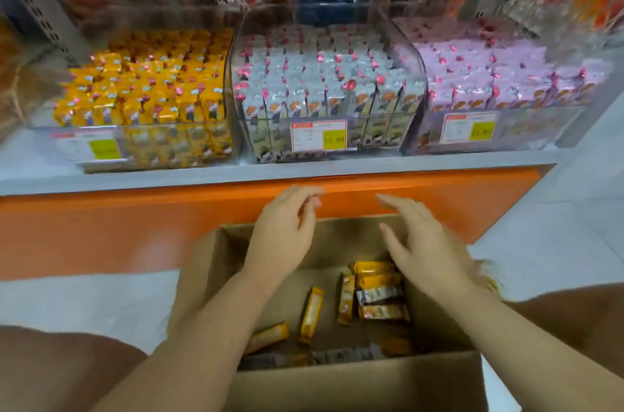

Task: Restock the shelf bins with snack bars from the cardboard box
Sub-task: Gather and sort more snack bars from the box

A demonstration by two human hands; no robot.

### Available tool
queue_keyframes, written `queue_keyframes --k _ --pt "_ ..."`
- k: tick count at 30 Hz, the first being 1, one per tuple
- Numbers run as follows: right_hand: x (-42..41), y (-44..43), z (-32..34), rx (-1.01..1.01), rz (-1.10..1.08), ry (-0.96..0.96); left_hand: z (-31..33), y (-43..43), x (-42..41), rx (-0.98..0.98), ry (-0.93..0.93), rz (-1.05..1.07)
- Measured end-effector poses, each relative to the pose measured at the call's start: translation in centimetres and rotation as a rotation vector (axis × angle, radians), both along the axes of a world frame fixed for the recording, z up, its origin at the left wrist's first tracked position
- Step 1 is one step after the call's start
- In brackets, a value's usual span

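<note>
Both hands are over the open brown cardboard box (354, 381), which stands on the floor in front of the orange shelf base (101, 226). The left hand (283, 232) holds nothing and its fingers are loosely curled. The right hand (418, 242) is also empty, with the fingers nearly straight. Some yellow-wrapped snack bars (312, 313) lie scattered on the box bottom. On the white shelf (304, 168) above stand three clear plastic bins side by side: the left bin (152, 145) with yellow bars, the middle bin (270, 148) with silver bars, the right bin (526, 134) with pink bars.
</note>
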State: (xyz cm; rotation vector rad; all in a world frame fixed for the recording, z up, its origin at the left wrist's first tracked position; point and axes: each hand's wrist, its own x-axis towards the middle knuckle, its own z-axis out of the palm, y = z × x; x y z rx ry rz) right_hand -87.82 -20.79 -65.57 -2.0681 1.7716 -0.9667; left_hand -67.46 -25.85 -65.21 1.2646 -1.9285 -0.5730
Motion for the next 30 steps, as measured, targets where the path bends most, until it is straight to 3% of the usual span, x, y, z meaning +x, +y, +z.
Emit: queue_keyframes --k 6,15,21,30 --pt "-1.9 -0.9 -7.8 0.437 -0.094 -0.018 -8.1 0.7 0.2 0.489 -0.067 0.025" --pt "-2.3 -2.4 -18.1 0.812 -0.135 0.120 -18.1 -1.3 0.7 0.817 -0.217 0.151" --pt "-3.7 -3.7 -21.3 0.971 -0.130 0.252 -22.8 -0.5 0.2 1.060 -0.459 0.061" --pt "-2.8 -5.1 -23.0 1.055 -0.141 0.133 -24.9 0.4 -0.7 1.112 -0.684 -0.040"
